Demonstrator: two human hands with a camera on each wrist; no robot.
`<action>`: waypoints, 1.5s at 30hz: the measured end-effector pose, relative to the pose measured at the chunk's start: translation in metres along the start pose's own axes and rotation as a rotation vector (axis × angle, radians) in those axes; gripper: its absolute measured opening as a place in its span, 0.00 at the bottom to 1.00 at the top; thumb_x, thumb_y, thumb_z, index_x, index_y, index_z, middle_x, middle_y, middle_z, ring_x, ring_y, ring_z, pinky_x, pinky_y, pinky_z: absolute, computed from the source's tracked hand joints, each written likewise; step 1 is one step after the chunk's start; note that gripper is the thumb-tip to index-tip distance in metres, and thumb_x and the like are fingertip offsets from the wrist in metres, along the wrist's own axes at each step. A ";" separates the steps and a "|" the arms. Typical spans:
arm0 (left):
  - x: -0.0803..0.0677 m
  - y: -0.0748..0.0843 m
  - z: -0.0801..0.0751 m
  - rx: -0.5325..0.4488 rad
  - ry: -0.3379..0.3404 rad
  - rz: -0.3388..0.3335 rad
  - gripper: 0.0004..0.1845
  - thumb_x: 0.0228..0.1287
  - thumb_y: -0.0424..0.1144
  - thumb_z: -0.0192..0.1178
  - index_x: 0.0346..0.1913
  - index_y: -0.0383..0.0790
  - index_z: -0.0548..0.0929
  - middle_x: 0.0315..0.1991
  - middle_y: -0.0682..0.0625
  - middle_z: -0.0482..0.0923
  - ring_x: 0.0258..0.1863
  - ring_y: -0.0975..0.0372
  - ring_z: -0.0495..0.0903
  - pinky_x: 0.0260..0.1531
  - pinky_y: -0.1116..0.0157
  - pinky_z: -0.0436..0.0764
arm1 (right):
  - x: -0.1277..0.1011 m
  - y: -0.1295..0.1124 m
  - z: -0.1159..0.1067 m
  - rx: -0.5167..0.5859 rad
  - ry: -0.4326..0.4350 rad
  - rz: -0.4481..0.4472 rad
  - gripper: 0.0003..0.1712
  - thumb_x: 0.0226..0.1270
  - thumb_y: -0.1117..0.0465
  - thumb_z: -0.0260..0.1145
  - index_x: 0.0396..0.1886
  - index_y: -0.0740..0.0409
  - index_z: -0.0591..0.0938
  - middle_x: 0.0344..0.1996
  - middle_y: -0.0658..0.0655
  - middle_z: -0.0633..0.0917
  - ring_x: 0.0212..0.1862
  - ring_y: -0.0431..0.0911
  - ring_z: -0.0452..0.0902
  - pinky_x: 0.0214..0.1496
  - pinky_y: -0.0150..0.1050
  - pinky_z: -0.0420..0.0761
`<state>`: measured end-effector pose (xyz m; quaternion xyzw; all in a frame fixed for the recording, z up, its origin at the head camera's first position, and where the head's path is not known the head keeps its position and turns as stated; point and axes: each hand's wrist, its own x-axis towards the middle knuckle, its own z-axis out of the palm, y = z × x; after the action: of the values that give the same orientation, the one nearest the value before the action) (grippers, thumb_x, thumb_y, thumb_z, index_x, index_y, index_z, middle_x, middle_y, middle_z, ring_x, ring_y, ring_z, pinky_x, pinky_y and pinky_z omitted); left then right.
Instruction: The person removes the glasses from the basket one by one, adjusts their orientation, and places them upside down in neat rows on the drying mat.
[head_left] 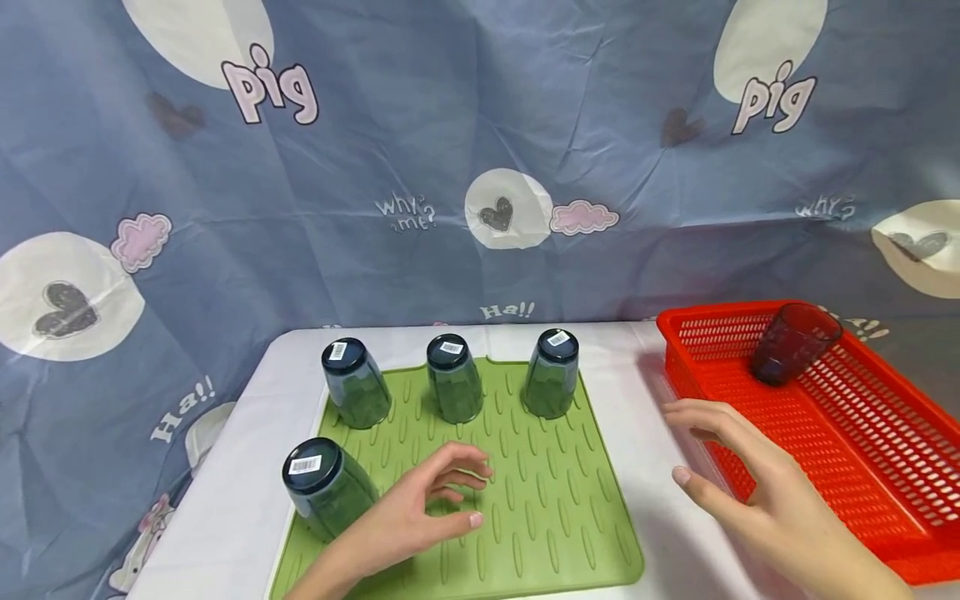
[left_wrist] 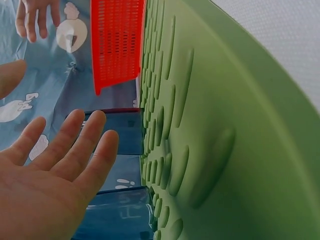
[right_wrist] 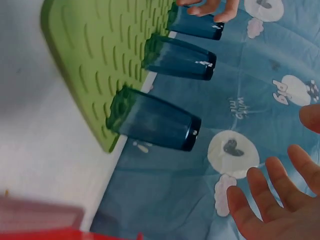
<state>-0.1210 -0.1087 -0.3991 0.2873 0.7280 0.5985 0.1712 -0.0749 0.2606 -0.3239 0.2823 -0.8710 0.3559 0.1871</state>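
Several blue glasses stand upside down on a green mat. A back row holds a left glass, a middle glass and a right glass. Nearer me on the left is another glass, partly covered by my left hand. That hand hovers above the mat with loosely bent fingers and nothing in them. My right hand is in the air between the mat and a red basket, fingers relaxed and holding nothing. Inside the basket, one dark glass leans tilted against the far side.
The mat lies on a white-covered table. Behind it hangs a blue printed cloth. The red basket's raised rim borders the right side of the table.
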 end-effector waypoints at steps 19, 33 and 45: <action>-0.003 -0.002 -0.002 -0.003 0.009 0.042 0.25 0.66 0.36 0.65 0.63 0.51 0.70 0.60 0.41 0.72 0.59 0.45 0.74 0.58 0.54 0.76 | 0.005 0.010 -0.038 -0.131 -0.083 0.068 0.41 0.48 0.69 0.79 0.63 0.46 0.75 0.56 0.45 0.77 0.57 0.35 0.70 0.58 0.21 0.65; -0.003 0.001 0.002 -0.001 0.010 0.055 0.21 0.69 0.38 0.63 0.61 0.51 0.72 0.57 0.46 0.74 0.59 0.48 0.74 0.57 0.54 0.76 | 0.014 0.027 -0.054 -0.258 -0.101 -0.045 0.44 0.42 0.68 0.82 0.62 0.45 0.76 0.55 0.44 0.78 0.60 0.34 0.67 0.59 0.18 0.62; 0.000 0.001 0.002 -0.011 -0.001 -0.009 0.21 0.68 0.39 0.63 0.61 0.52 0.72 0.59 0.44 0.74 0.59 0.48 0.74 0.58 0.53 0.75 | 0.039 0.058 -0.076 -0.341 -0.114 -0.065 0.43 0.41 0.66 0.83 0.60 0.42 0.77 0.50 0.39 0.78 0.49 0.31 0.71 0.52 0.17 0.67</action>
<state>-0.1197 -0.1074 -0.3990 0.2835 0.7258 0.6016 0.1757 -0.1312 0.3356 -0.2820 0.2941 -0.9184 0.1804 0.1939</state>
